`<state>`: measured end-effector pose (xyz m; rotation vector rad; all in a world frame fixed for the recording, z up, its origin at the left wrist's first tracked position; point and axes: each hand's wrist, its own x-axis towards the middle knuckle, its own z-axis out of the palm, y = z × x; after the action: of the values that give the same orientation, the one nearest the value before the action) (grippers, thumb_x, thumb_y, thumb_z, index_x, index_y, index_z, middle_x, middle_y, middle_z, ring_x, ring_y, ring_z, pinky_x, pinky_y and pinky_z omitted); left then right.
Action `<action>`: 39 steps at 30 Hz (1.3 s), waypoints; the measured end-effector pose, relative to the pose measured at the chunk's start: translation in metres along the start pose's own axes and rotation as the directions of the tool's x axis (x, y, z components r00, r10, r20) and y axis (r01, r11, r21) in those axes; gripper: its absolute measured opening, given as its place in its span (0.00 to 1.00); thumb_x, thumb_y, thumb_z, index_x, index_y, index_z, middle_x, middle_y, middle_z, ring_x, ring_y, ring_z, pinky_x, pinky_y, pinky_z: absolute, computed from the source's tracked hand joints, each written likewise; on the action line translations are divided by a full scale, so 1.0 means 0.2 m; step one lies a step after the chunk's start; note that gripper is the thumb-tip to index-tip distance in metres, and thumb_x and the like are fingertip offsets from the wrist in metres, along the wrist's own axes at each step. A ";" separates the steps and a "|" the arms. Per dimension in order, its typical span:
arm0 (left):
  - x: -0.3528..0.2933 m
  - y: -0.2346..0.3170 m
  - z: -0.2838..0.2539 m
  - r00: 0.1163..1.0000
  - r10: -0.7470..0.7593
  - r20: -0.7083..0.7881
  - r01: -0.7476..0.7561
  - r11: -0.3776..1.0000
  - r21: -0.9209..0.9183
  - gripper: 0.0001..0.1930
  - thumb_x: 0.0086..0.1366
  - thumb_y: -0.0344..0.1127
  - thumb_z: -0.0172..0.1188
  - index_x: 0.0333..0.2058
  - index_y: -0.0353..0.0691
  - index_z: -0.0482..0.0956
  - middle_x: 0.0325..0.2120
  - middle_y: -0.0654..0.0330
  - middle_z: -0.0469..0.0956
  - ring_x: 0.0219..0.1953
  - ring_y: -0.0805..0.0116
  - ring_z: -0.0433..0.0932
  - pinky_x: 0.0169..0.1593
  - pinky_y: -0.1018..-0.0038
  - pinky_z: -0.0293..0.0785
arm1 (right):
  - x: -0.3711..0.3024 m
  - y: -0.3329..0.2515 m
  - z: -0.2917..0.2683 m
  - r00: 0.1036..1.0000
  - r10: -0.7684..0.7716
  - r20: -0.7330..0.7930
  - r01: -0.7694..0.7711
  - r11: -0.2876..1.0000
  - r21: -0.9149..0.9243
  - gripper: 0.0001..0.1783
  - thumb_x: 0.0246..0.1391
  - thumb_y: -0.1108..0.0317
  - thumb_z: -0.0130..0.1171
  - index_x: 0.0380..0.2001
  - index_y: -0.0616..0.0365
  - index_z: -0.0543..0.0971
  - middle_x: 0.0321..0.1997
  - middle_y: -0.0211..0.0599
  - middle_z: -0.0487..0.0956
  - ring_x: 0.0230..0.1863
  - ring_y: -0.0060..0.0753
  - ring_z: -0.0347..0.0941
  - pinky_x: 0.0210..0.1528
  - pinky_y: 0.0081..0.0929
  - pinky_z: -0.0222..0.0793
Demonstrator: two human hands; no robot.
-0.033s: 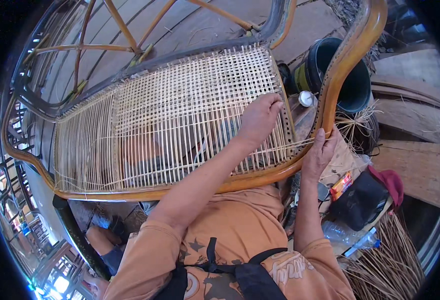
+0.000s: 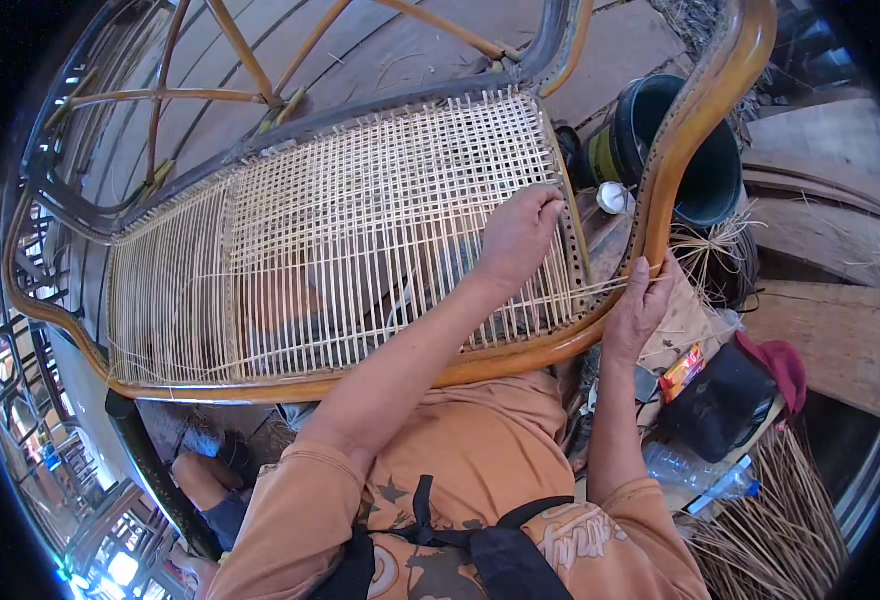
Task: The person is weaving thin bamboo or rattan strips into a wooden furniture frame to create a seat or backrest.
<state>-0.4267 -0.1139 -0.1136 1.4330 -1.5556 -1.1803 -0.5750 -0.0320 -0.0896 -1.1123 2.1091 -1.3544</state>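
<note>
Worn grey-brown wooden floorboards (image 2: 415,65) stretch under the work area, carrying 1 dark green bucket (image 2: 717,172) at the right, a few thin stray cane scraps (image 2: 336,59) towards the top, and 1 bundle of long brown strands (image 2: 775,515) at the lower right.

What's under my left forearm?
Woven strands and the curved frame show on both sides of your left forearm. The parts directly beneath are covered, so I can't see them.
</note>
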 end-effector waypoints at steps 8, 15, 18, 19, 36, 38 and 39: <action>0.10 -0.07 0.04 0.991 0.109 -0.082 -0.102 0.992 0.081 0.07 0.64 0.36 0.57 0.37 0.40 0.78 0.32 0.50 0.79 0.36 0.49 0.78 0.41 0.60 0.74 | 0.01 0.01 0.00 0.998 0.056 0.012 -0.056 0.998 0.006 0.25 0.66 0.61 0.52 0.59 0.66 0.65 0.45 0.37 0.74 0.43 0.26 0.69 0.48 0.24 0.66; 0.11 -0.08 0.04 0.972 0.235 -0.026 -0.226 0.957 0.179 0.08 0.64 0.35 0.58 0.39 0.41 0.80 0.34 0.53 0.80 0.38 0.53 0.80 0.41 0.64 0.76 | 0.01 0.03 0.00 0.994 0.106 0.005 -0.106 0.994 0.028 0.25 0.66 0.62 0.52 0.60 0.67 0.64 0.46 0.39 0.74 0.43 0.27 0.70 0.49 0.24 0.67; 0.13 -0.06 0.02 0.964 0.261 0.044 -0.264 0.938 0.226 0.08 0.64 0.35 0.58 0.39 0.41 0.80 0.34 0.53 0.79 0.37 0.53 0.80 0.41 0.63 0.76 | 0.01 0.03 0.01 0.995 0.102 0.007 -0.102 0.994 0.044 0.25 0.66 0.63 0.52 0.59 0.67 0.64 0.46 0.38 0.74 0.43 0.27 0.70 0.49 0.24 0.67; 0.13 -0.05 0.02 0.967 0.240 0.088 -0.254 0.936 0.244 0.08 0.63 0.35 0.58 0.39 0.41 0.80 0.33 0.53 0.79 0.36 0.52 0.80 0.40 0.62 0.76 | 0.01 0.03 0.01 0.995 0.096 0.002 -0.096 0.994 0.047 0.25 0.66 0.63 0.52 0.59 0.67 0.64 0.46 0.38 0.74 0.43 0.27 0.70 0.49 0.24 0.67; 0.19 -0.08 0.02 0.855 0.454 0.252 -0.518 0.708 0.480 0.05 0.58 0.32 0.58 0.34 0.43 0.77 0.31 0.57 0.75 0.34 0.55 0.78 0.34 0.64 0.77 | 0.03 0.04 -0.03 0.993 0.092 0.078 -0.098 0.993 0.071 0.22 0.66 0.64 0.52 0.58 0.64 0.67 0.46 0.33 0.73 0.42 0.21 0.69 0.47 0.19 0.66; 0.17 -0.10 0.04 0.864 0.458 0.209 -0.495 0.694 0.522 0.06 0.60 0.33 0.58 0.36 0.43 0.77 0.31 0.57 0.75 0.34 0.55 0.78 0.34 0.64 0.77 | 0.05 0.07 -0.10 0.984 0.100 0.144 -0.115 0.988 0.100 0.21 0.67 0.62 0.50 0.58 0.64 0.67 0.47 0.32 0.73 0.44 0.20 0.68 0.46 0.19 0.66; 0.16 -0.10 0.04 0.858 0.480 0.180 -0.495 0.685 0.535 0.06 0.60 0.33 0.58 0.36 0.42 0.77 0.31 0.56 0.75 0.34 0.55 0.78 0.34 0.64 0.76 | 0.05 0.09 -0.14 0.978 0.184 0.100 -0.196 0.972 0.129 0.22 0.67 0.61 0.49 0.58 0.64 0.68 0.47 0.32 0.73 0.43 0.20 0.69 0.44 0.19 0.66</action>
<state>-0.4322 -0.1444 -0.1387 1.2013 -2.2538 -0.4164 -0.6078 -0.0196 -0.0917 -0.8736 1.9707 -1.3145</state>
